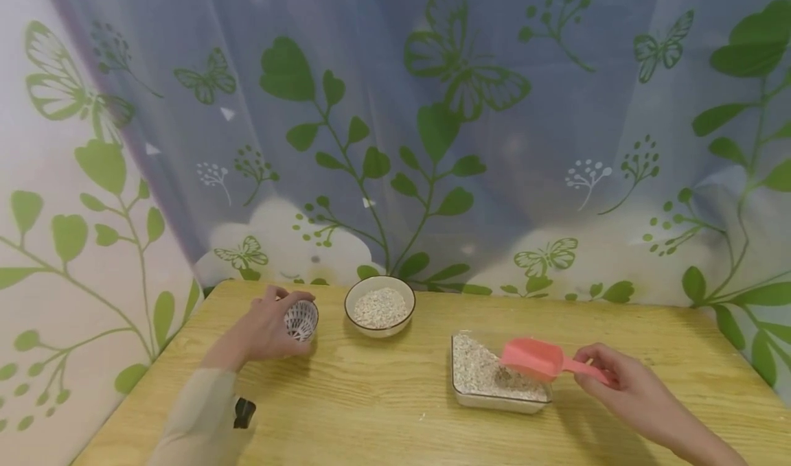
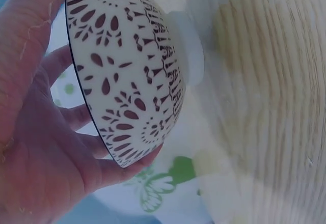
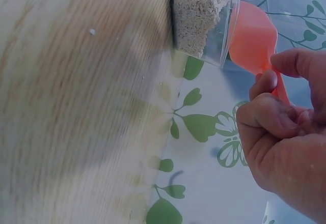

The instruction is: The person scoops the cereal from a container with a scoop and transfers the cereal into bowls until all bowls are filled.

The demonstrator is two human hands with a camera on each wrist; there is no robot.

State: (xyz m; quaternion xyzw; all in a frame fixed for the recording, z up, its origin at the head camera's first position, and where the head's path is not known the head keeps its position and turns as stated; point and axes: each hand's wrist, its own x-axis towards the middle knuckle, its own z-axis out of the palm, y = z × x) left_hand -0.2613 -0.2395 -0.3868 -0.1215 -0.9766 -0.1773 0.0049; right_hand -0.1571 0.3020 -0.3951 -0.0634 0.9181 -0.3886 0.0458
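Note:
My left hand (image 1: 272,329) grips a small patterned bowl (image 1: 301,320) by its rim at the table's left side. In the left wrist view the bowl (image 2: 122,76) shows dark petal marks on white and a plain white foot; whether that foot touches the table is unclear. My right hand (image 1: 624,383) pinches the handle of a pink scoop (image 1: 534,358). The scoop's head hangs over a clear rectangular container (image 1: 500,404) of pale flakes, like oats (image 1: 478,370). From the right wrist view, the scoop (image 3: 252,35) is at the container's rim; its inside is largely hidden there.
A round dark-rimmed bowl (image 1: 380,332) with similar flakes stands at the back of the wooden table (image 1: 371,411). Beside my left sleeve lies a small black object (image 1: 244,412). A leaf-and-butterfly curtain (image 1: 371,143) hangs behind the table's back edge.

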